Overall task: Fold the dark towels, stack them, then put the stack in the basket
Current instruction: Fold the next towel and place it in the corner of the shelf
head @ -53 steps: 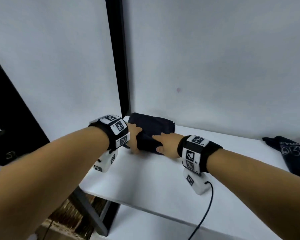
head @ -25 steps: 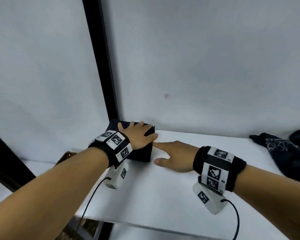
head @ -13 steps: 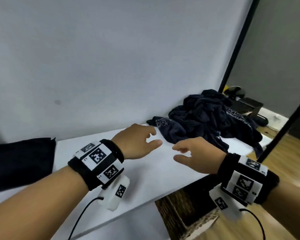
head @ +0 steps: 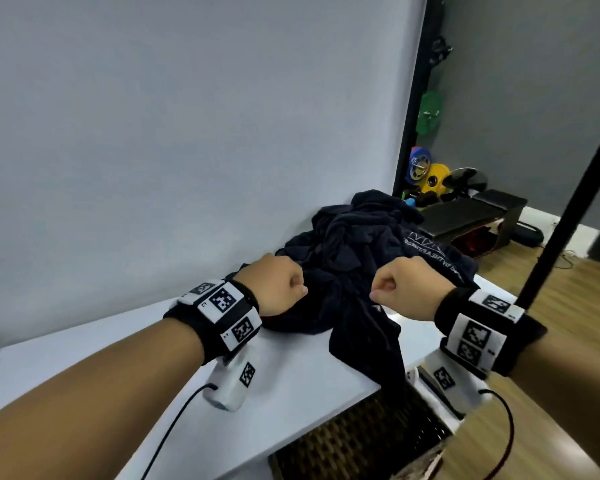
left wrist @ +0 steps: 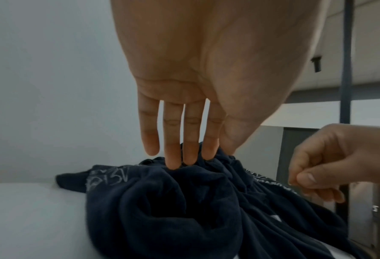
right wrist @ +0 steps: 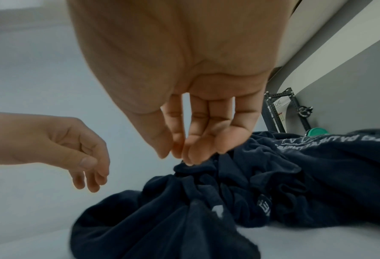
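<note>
Both hands are off the folded dark towel now, and the view swings right along the white table (head: 291, 386), away from that towel. The left hand (head: 274, 284) and right hand (head: 407, 287) arrive side by side at the crumpled heap of dark navy towels (head: 357, 258), which has slid from the frame's 3 o'clock edge to just past centre. The left fingertips (left wrist: 173, 161) touch the cloth; the right fingertips (right wrist: 190, 156) close on a fold at the top.

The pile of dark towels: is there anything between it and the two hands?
Nothing visible. The left hand and the right hand are already at the pile of dark towels, fingertips on the cloth.
</note>
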The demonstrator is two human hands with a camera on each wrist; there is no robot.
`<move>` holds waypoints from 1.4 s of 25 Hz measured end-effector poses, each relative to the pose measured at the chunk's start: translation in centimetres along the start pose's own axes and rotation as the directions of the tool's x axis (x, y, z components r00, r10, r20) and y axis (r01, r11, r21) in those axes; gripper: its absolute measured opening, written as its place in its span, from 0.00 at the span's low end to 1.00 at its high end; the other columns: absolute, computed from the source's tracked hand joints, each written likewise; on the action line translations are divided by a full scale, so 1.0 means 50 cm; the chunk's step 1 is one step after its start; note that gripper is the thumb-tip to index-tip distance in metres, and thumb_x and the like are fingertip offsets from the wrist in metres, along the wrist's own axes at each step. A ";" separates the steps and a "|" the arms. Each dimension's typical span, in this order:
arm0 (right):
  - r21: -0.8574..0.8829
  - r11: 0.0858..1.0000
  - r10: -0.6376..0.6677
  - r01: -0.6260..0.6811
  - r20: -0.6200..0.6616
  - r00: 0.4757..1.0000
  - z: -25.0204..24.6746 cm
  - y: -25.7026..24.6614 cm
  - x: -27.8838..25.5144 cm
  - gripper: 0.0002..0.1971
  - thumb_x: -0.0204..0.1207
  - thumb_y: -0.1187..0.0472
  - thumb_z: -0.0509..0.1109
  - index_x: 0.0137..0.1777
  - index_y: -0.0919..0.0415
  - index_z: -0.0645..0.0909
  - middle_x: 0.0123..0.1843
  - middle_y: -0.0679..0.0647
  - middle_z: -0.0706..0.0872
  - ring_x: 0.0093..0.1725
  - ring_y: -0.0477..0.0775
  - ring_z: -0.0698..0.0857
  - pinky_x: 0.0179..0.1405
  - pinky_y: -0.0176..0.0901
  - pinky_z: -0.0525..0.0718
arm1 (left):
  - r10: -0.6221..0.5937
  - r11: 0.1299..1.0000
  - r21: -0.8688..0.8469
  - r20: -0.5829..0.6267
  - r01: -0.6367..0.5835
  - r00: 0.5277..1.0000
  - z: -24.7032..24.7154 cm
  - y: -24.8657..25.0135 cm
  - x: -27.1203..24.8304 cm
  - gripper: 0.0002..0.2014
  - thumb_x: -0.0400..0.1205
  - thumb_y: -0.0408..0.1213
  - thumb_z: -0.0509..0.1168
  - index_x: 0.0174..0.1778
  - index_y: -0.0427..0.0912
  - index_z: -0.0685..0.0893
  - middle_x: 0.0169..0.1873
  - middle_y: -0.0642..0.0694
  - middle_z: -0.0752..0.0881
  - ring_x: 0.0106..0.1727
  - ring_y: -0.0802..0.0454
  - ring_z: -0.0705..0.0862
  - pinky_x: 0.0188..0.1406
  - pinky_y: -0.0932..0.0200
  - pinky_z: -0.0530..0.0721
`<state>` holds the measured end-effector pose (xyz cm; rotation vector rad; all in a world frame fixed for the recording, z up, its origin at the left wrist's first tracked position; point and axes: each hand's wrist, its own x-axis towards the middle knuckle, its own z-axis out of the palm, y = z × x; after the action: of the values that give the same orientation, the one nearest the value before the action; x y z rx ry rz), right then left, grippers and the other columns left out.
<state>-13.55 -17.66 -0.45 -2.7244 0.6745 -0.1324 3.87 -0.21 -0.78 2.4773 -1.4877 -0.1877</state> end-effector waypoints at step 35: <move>0.123 0.992 -0.030 0.041 -0.088 0.996 0.015 0.110 0.250 0.06 0.73 0.51 0.74 0.35 0.44 0.83 0.39 0.43 0.86 0.45 0.51 0.86 0.55 0.51 0.87 | -0.339 0.927 -0.238 -0.206 0.289 0.918 0.080 0.036 0.270 0.08 0.79 0.44 0.69 0.39 0.43 0.88 0.42 0.47 0.88 0.49 0.46 0.86 0.53 0.51 0.85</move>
<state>-4.79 -27.90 -2.88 -2.6238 0.6195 -0.2918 7.76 -13.48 -3.90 2.4519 -0.9174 -0.0828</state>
